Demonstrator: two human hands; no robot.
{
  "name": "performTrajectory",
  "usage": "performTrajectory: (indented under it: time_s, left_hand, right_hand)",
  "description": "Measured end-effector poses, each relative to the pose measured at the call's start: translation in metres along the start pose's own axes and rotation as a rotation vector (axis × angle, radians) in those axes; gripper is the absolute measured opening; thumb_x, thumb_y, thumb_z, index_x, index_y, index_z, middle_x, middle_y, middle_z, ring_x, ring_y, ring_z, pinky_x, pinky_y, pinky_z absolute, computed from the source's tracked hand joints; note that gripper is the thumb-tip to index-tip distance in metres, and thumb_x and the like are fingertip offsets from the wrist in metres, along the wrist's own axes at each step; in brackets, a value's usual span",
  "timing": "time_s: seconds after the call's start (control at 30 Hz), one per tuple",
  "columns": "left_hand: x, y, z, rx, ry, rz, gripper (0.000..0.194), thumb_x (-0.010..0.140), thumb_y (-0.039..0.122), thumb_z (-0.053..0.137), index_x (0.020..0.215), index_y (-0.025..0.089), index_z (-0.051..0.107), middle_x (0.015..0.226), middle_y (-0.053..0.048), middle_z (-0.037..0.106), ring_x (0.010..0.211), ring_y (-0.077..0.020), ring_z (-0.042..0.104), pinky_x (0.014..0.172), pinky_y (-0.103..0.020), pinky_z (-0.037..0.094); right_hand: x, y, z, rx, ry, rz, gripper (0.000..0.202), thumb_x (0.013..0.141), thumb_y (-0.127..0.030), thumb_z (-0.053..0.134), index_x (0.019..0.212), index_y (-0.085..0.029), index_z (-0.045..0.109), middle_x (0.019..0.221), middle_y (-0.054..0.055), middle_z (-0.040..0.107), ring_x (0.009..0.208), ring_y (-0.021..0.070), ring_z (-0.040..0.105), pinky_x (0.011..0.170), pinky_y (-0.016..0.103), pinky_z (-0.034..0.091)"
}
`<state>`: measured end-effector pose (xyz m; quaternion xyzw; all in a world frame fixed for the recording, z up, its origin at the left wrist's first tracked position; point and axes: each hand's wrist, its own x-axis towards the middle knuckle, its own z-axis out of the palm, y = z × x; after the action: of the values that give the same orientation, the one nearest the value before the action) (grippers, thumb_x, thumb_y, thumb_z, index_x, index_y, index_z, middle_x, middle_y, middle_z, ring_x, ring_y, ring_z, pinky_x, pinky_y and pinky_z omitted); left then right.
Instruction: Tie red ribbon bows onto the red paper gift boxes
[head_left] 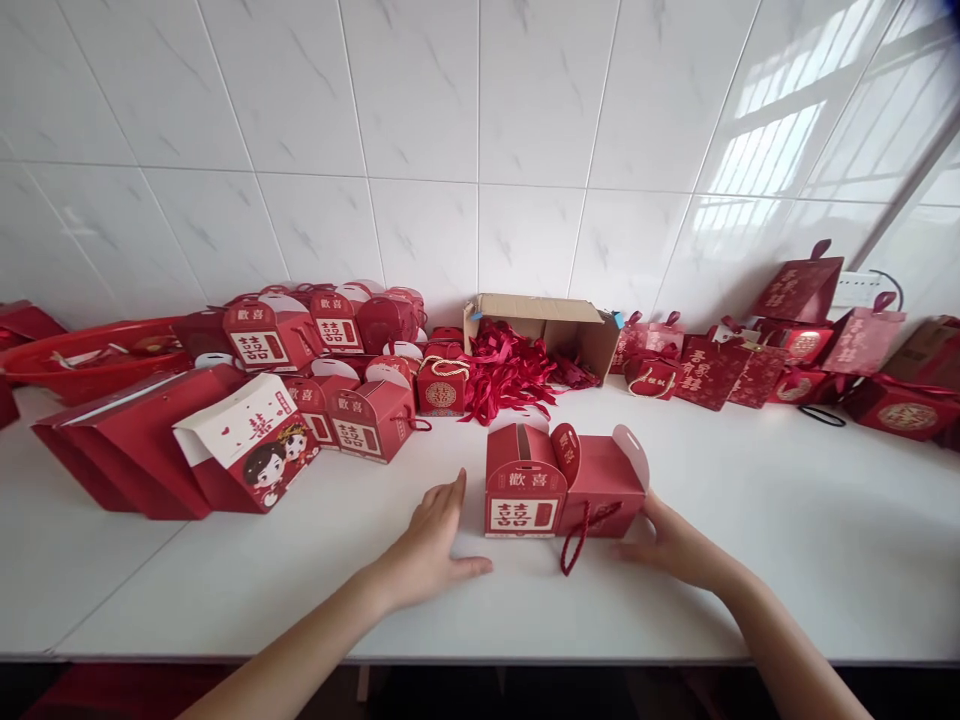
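Observation:
Two red paper gift boxes with rounded flaps stand side by side, touching, on the white table (pixel 300 590). The left gift box (pixel 517 480) faces me with a cream label; the right gift box (pixel 611 465) has its flaps raised and a dark red rope handle (pixel 576 545) hanging at the front. My left hand (pixel 427 550) is open to the left of the pair, fingers stretched and thumb apart, a gap from the box. Against the right box's right side rests my right hand (pixel 670 540), thumb spread low in front; its fingertips are partly hidden behind the box.
Several similar boxes (pixel 367 415) are stacked at the back left, beside large red folded boxes (pixel 127 440) and a red basin (pixel 97 345). A cardboard carton (pixel 540 305) spills red ribbons (pixel 506 370) against the tiled wall. More red boxes (pixel 810 350) stand at the back right.

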<state>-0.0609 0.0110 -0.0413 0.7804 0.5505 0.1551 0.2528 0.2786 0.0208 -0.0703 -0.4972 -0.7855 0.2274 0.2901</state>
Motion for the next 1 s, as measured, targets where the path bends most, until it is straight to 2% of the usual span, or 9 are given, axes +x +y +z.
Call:
performTrajectory:
  time_s: [0.1, 0.2, 0.27, 0.33, 0.4, 0.47, 0.57, 0.8, 1.0]
  left_hand:
    - [-0.03, -0.018, -0.007, 0.074, -0.047, -0.081, 0.09, 0.076, 0.047, 0.062, 0.149, 0.02, 0.017, 0.154, -0.014, 0.022, 0.142, -0.036, 0.016, 0.11, -0.053, 0.029]
    - [-0.069, -0.039, -0.009, 0.115, 0.064, -0.116, 0.082, 0.079, 0.043, 0.059, 0.148, 0.03, 0.017, 0.154, -0.01, 0.024, 0.141, -0.0342, 0.022, 0.107, -0.049, 0.035]
    - [-0.09, -0.051, -0.015, 0.165, 0.322, -0.081, 0.076, 0.082, 0.041, 0.057, 0.146, 0.032, 0.017, 0.15, -0.009, 0.03, 0.138, -0.032, 0.029, 0.107, -0.047, 0.036]
    - [-0.102, -0.061, -0.03, 0.248, 0.715, -0.094, 0.074, 0.081, 0.043, 0.057, 0.144, 0.028, 0.022, 0.143, -0.012, 0.038, 0.133, -0.0328, 0.035, 0.109, -0.049, 0.031]
    - [-0.105, -0.072, -0.053, 0.334, 1.107, -0.218, 0.079, 0.075, 0.048, 0.062, 0.141, 0.019, 0.028, 0.138, -0.018, 0.041, 0.131, -0.0367, 0.036, 0.111, -0.053, 0.024]
    - [-0.103, -0.084, -0.079, 0.34, 1.31, -0.407, 0.09, 0.066, 0.051, 0.068, 0.138, 0.01, 0.033, 0.138, -0.024, 0.038, 0.133, -0.0406, 0.031, 0.111, -0.055, 0.021]
    - [-0.099, -0.097, -0.104, 0.256, 1.239, -0.567, 0.089, 0.061, 0.053, 0.068, 0.131, 0.007, 0.04, 0.13, -0.024, 0.045, 0.127, -0.0416, 0.038, 0.108, -0.056, 0.026]
    - [-0.081, -0.078, -0.102, 0.223, 1.049, -0.169, 0.063, 0.067, 0.05, 0.066, 0.122, 0.027, 0.045, 0.123, -0.009, 0.053, 0.116, -0.0344, 0.05, 0.093, -0.047, 0.047]
    - [-0.033, -0.052, -0.125, 0.389, 0.78, -0.107, 0.063, 0.074, 0.056, 0.056, 0.125, 0.021, 0.043, 0.126, -0.012, 0.053, 0.122, -0.0342, 0.043, 0.103, -0.05, 0.035]
  right_hand:
    - [-0.024, 0.014, 0.006, -0.125, -0.075, 0.118, 0.087, 0.083, -0.047, 0.06, 0.15, -0.033, 0.006, 0.156, 0.003, 0.017, 0.14, 0.0308, 0.024, 0.11, 0.049, 0.035]
    - [-0.046, 0.029, 0.02, -0.328, -0.023, 0.156, 0.074, 0.09, -0.05, 0.045, 0.151, -0.027, 0.009, 0.153, 0.006, 0.025, 0.139, 0.0295, 0.027, 0.112, 0.049, 0.032]
    - [-0.054, 0.037, 0.029, -0.416, 0.019, 0.139, 0.07, 0.093, -0.051, 0.039, 0.15, -0.026, 0.009, 0.151, 0.007, 0.031, 0.138, 0.0281, 0.031, 0.111, 0.048, 0.034]
    - [-0.056, 0.042, 0.034, -0.461, 0.05, 0.117, 0.07, 0.093, -0.051, 0.037, 0.15, -0.027, 0.006, 0.15, 0.007, 0.032, 0.136, 0.0269, 0.035, 0.108, 0.047, 0.039]
    - [-0.055, 0.043, 0.035, -0.479, 0.068, 0.091, 0.071, 0.093, -0.052, 0.037, 0.15, -0.027, 0.004, 0.15, 0.007, 0.032, 0.134, 0.0263, 0.038, 0.106, 0.045, 0.043]
    - [-0.054, 0.044, 0.034, -0.492, 0.081, 0.072, 0.072, 0.092, -0.053, 0.037, 0.15, -0.027, 0.003, 0.149, 0.007, 0.035, 0.132, 0.0263, 0.04, 0.104, 0.044, 0.045]
    - [-0.054, 0.051, 0.034, -0.517, 0.092, 0.054, 0.072, 0.092, -0.053, 0.039, 0.15, -0.026, 0.007, 0.146, 0.007, 0.039, 0.129, 0.0263, 0.045, 0.101, 0.042, 0.048]
    - [-0.054, 0.075, 0.041, -0.513, 0.125, -0.005, 0.063, 0.089, -0.053, 0.044, 0.144, -0.024, 0.031, 0.14, 0.006, 0.048, 0.122, 0.0265, 0.053, 0.095, 0.04, 0.053]
    - [-0.054, 0.077, 0.043, -0.554, 0.174, -0.087, 0.058, 0.089, -0.049, 0.046, 0.141, -0.023, 0.039, 0.138, 0.006, 0.049, 0.12, 0.0283, 0.055, 0.091, 0.041, 0.057]
